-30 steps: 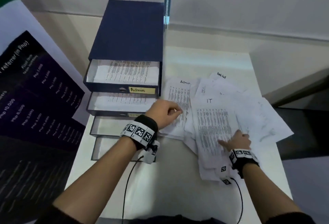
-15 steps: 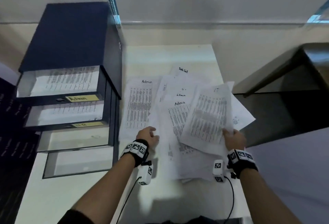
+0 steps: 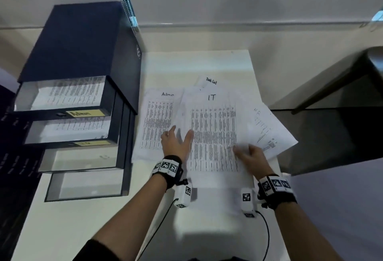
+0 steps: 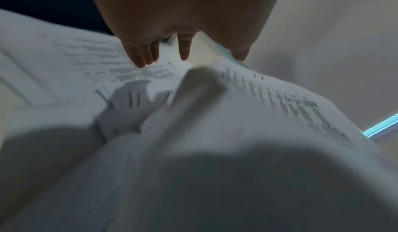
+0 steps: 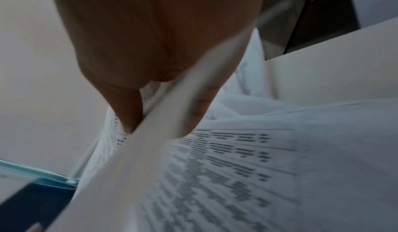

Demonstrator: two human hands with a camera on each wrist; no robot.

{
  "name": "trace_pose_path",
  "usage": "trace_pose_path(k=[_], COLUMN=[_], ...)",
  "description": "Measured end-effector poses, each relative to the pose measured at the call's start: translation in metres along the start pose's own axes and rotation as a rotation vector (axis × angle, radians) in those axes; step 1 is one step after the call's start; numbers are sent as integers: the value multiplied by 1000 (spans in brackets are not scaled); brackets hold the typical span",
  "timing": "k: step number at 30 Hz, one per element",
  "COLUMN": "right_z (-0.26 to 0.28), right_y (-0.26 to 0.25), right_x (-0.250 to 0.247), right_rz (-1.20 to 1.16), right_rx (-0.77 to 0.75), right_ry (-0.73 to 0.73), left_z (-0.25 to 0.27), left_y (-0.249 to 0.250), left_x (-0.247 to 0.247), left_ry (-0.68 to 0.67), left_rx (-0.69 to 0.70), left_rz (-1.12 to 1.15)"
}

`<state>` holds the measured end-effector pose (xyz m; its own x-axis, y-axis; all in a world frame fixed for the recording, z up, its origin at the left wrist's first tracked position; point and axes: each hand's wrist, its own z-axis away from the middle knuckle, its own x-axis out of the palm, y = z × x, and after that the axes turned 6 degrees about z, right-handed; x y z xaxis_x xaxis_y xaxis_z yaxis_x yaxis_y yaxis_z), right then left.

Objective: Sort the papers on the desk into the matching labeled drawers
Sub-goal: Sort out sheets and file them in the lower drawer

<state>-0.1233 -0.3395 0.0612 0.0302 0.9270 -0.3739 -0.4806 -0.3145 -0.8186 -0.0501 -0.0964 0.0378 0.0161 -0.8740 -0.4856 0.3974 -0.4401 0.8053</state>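
Note:
Loose printed papers lie fanned on the white desk (image 3: 68, 229): an Admin sheet (image 3: 157, 119), an IT sheet (image 3: 213, 136) on top, an HR sheet (image 3: 269, 130) and a Task List sheet (image 3: 211, 80). My left hand (image 3: 177, 139) hovers with straight, spread fingers over the seam between the Admin and IT sheets; its fingertips (image 4: 140, 60) point at the paper. My right hand (image 3: 246, 153) pinches the IT sheet's right edge between thumb (image 5: 127, 113) and fingers. The dark blue drawer unit (image 3: 78, 43) stands at left with several drawers pulled out.
The top drawer, labelled Admin (image 3: 85, 113), and the second drawer (image 3: 68, 129) each hold a sheet. The two lower drawers (image 3: 83, 159) look empty. A dark table and seat (image 3: 331, 136) stand off the desk's right edge. The HR sheet overhangs that edge.
My right hand has brought the raised sheet down flat onto the pile, its IT heading now showing. My left hand moved forward and spread its fingers.

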Motion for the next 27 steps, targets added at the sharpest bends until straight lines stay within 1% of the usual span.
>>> trace_pose_path(k=[1, 3, 4, 5, 6, 8, 10, 12, 14, 16, 18, 19, 21, 23, 25, 27], right_z=[1, 4, 6, 6, 7, 10, 18, 26, 38, 50, 65, 74, 88, 100, 113, 125], right_y=[-12, -35, -48, -58, -68, -89, -114, -136, -159, -180, -201, -212, -226, -235, -235, -226], right_x=[0, 0, 2, 3, 6, 12, 25, 44, 71, 100, 134, 150, 180, 207, 236, 266], right_rz=[-23, -35, -35, -33, -48, -145, -202, -109, -30, -33, -111, -176, -274, -218, -126, -71], right_rx=[-34, -102, -141, -178, -214, -224, -261, -341, -380, -374, -322, -281, -184, -131, -117, -75], right_ry=[-5, -17, -27, -35, -42, -42, -38, -44, -88, -106, -150, -216, -439, -636, -762, -834], left_z=[3, 7, 8, 6, 4, 0, 2, 8, 17, 27, 36, 41, 50, 58, 63, 65], left_y=[7, 24, 30, 34, 38, 41, 43, 45, 45, 44, 37, 31, 16, 0, -25, -57], left_x=[-7, -29, -42, -55, -70, -100, -141, -182, -224, -266, -311, -333, -376, -417, -452, -478], left_ry=[-17, -105, -143, -151, -145, -140, -176, -260, -315, -333, -351, -345, -313, -300, -355, -467], left_rx=[13, 26, 35, 70, 118, 208, 277, 329, 360, 352, 324, 302, 259, 226, 168, 77], left_rz=[73, 218, 259, 282, 271, 235, 234, 278, 247, 213, 209, 213, 216, 198, 113, -10])
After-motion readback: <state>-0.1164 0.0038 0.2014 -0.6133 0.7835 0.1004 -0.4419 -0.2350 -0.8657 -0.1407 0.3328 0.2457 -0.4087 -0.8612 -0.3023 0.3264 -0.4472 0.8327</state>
